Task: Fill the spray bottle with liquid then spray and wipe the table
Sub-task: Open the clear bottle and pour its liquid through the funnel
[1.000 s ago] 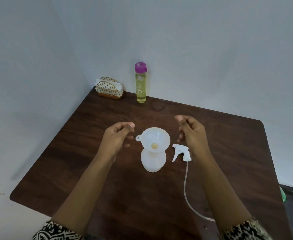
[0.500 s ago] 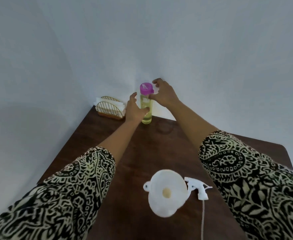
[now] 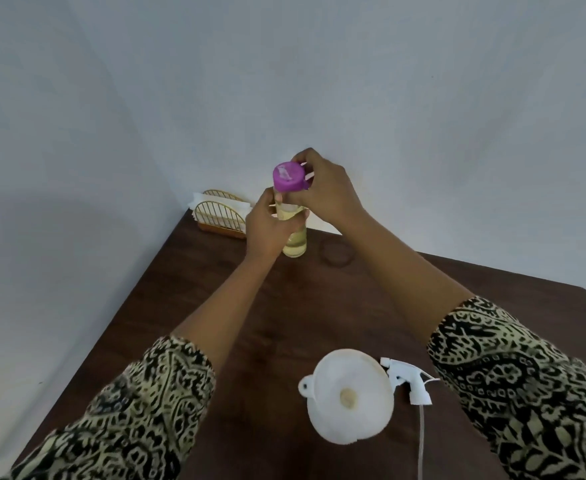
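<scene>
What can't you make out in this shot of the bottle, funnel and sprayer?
Head view only:
- Yellow bottle: middle hidden by left hand.
- Purple cap: far side behind right hand; loosened or not, unclear.
- Spray bottle: mostly under funnel.
- Sprayer tube: cut off by bottom edge.

Soft, even indoor light fills a slightly blurred wide-angle view in which the wall [image 3: 423, 98] bows toward the corners, a faint grey shadow lies on it beyond the left edge of the dark table [image 3: 319, 306], and no glare shows.
</scene>
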